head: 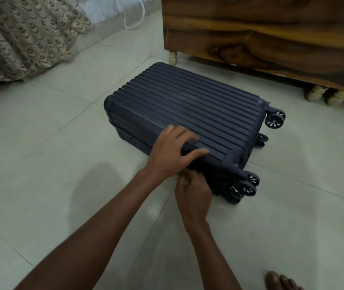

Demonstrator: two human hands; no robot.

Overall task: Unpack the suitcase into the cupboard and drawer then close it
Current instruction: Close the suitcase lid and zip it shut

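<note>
A dark blue ribbed hard-shell suitcase (187,105) lies flat on the tiled floor with its lid down. Its wheels (274,119) point right. My left hand (171,151) presses on the lid's near edge, fingers spread over the ribs. Just below it, my right hand (194,195) is at the suitcase's near side seam with fingers curled in a pinch, apparently on the zipper pull, which the fingers hide. A wooden cupboard (261,28) on short pale legs stands behind the suitcase at the upper right.
A patterned beige curtain (27,38) hangs down to the floor at the upper left. A white cable (134,19) loops near the wall. My bare foot (282,282) shows at the bottom right. Pale floor tiles surround the suitcase.
</note>
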